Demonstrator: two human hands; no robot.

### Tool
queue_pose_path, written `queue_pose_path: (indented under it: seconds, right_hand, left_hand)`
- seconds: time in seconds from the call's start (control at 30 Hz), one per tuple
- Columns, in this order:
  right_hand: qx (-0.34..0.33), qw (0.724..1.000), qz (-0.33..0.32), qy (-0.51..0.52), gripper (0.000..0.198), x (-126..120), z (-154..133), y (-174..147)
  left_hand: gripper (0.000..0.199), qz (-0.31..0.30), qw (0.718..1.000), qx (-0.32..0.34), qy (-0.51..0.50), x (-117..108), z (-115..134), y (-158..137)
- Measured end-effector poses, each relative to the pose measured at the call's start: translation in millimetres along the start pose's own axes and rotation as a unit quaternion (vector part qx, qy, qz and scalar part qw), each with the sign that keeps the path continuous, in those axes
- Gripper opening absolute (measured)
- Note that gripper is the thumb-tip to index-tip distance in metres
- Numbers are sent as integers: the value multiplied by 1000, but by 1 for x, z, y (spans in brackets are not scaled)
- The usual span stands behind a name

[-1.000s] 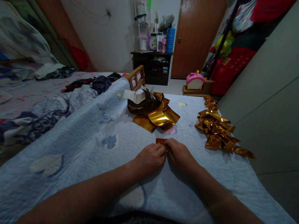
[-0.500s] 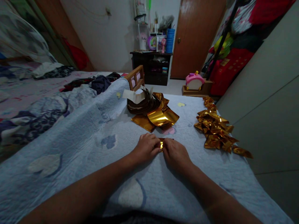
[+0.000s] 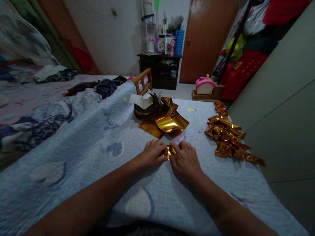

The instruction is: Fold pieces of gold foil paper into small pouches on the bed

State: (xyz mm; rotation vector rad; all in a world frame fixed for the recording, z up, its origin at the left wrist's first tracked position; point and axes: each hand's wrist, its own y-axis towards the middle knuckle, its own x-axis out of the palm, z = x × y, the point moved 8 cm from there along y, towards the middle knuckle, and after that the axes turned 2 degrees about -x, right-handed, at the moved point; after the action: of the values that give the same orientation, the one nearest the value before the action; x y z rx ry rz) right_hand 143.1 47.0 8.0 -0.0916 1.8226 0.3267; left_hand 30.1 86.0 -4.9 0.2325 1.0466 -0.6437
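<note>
A small folded piece of gold foil paper [image 3: 169, 151] lies on the bed between my two hands. My left hand [image 3: 154, 153] has its fingers closed on the paper's left end. Thumb and fingertips of my right hand [image 3: 185, 160] pinch its right end. Both hands rest low on the quilt, close together. Beyond them lies a loose stack of gold foil sheets [image 3: 172, 123], with brown undersides and a whitish strip curling up on top. To the right, several folded gold foil pieces [image 3: 225, 134] form a heap along the bed's edge.
A light blue quilt [image 3: 137, 203] with heart patterns covers the bed. Rumpled clothes [image 3: 105, 88] and bedding lie at left. A wooden rail [image 3: 143, 82] stands behind the stack. Farther back are a dark cabinet [image 3: 157, 72], a door [image 3: 209, 39] and a pink toy [image 3: 205, 86].
My right hand has shifted slightly and its fingers have spread a little, so more of the gold paper's surface shows. My left hand has barely moved.
</note>
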Motion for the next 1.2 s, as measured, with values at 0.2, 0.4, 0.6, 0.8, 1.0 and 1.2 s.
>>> queue_pose_path:
  seconds: [0.2,0.4,0.6,0.8,1.0,1.2]
  right_hand:
    - [7,999,23,-23,64,1,9,-3]
    - [37,998,-36,-32,72,5,27,-4]
    - [49,995,-82,-38,75,9,51,-9]
    - [27,995,-95,-21,75,9,63,-9]
    - [-39,996,29,80,57,-24,50,-3]
    - [-129,981,20,142,19,-36,16,-6]
  left_hand:
    - [7,-6,1000,-11,-3,-1,0,0]
    - [7,-9,1000,-13,-1,-2,0,-1]
    - [8,-10,1000,-17,5,-2,0,-1]
    - [7,-8,1000,-9,6,-2,0,-1]
    - [7,5,1000,4,-5,-2,-2,-2]
    - [10,2,1000,10,0,-3,2,-3]
